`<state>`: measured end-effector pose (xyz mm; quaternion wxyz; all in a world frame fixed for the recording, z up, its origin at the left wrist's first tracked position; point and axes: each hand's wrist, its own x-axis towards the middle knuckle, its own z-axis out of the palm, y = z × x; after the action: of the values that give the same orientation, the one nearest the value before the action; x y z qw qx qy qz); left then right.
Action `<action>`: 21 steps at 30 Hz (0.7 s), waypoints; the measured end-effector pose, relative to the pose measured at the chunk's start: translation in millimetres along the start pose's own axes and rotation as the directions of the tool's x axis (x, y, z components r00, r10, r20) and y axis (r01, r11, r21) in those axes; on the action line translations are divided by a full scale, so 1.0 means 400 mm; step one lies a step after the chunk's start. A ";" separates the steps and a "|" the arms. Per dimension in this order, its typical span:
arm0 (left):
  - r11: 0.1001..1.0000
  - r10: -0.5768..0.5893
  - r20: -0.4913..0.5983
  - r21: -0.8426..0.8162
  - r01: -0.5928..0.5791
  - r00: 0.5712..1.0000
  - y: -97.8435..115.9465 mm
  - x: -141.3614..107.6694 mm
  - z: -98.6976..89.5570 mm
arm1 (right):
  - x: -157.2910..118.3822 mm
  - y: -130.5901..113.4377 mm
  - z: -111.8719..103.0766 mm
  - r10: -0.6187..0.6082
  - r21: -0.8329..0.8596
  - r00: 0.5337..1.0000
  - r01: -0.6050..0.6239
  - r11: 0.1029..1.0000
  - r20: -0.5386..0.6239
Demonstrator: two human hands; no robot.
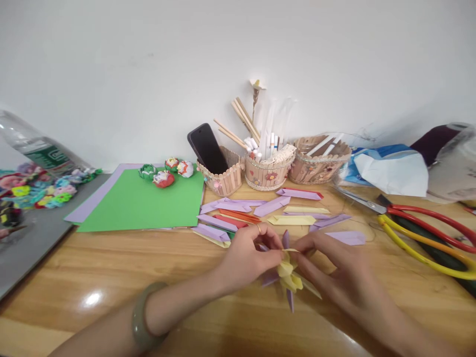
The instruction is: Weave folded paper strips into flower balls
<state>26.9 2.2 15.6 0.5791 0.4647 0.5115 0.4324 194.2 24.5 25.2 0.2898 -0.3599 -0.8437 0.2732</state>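
Between my hands is a folded paper flower (288, 275), yellow at its middle with purple points sticking out around it. My left hand (256, 250) is closed, thumb and fingers pinching the flower's upper left side. From the other side my right hand (330, 263) pinches a yellow paper tip at the flower's top right. The fingers cover part of the flower. Just beyond my hands lie several folded paper strips, among them a purple strip (272, 206), a yellow strip (292, 219) and a red strip (238, 215).
Green paper (145, 203) lies at left with small paper ornaments (163, 179) on it. Along the wall stand wooden-stick baskets (269, 176), one holding a phone (208, 148). Scissors (394, 210) lie at right, near a tissue pack (390, 168). A plastic bottle (40, 148) is far left.
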 end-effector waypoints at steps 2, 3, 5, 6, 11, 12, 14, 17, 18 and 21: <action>0.985 -0.012 0.028 -0.169 0.016 1.000 0.000 0.005 -0.006 | 0.000 0.006 -0.001 -0.132 -0.090 0.989 0.126 0.988 -0.071; 0.967 -0.032 0.044 -0.250 0.042 0.999 -0.001 0.007 -0.007 | 0.002 0.010 -0.001 -0.195 -0.135 0.976 0.181 0.974 -0.100; 0.943 -0.076 0.081 -0.319 0.098 0.994 -0.003 0.013 -0.008 | 0.005 0.019 -0.002 -0.294 -0.208 0.948 0.266 0.941 -0.119; 0.948 -0.081 0.093 -0.299 0.105 0.992 -0.005 0.015 -0.008 | 0.007 0.022 -0.005 -0.327 -0.239 0.938 0.293 0.926 -0.116; 0.990 0.101 -0.099 -0.084 -0.110 0.990 -0.010 0.013 -0.007 | 0.007 0.016 -0.038 -0.314 -0.329 0.920 0.229 0.916 -0.234; 0.984 0.166 -0.135 -0.048 -0.173 0.977 -0.011 0.010 -0.007 | 0.006 0.010 -0.045 -0.260 -0.293 0.929 0.180 0.939 -0.265; 0.952 0.305 -0.150 0.042 -0.302 0.940 -0.012 0.003 -0.007 | 0.007 -0.004 -0.051 -0.105 -0.161 0.969 0.069 0.985 -0.223; 0.865 0.484 -0.077 0.192 -0.464 0.872 -0.012 -0.008 -0.006 | 0.011 -0.018 -0.044 0.099 0.022 0.995 -0.099 0.995 -0.033; 0.840 0.515 -0.045 0.228 -0.493 0.856 -0.013 -0.010 -0.005 | 0.013 -0.019 -0.039 0.141 0.060 0.990 -0.141 0.988 0.011; 0.807 0.535 0.004 0.294 -0.512 0.845 -0.014 -0.013 -0.004 | 0.020 -0.014 -0.031 0.228 0.136 0.971 -0.237 0.962 0.073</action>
<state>24.8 -3.9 11.1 0.3441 0.6483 0.4424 0.5154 195.7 30.5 39.8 0.2570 -0.4269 -0.7816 0.3753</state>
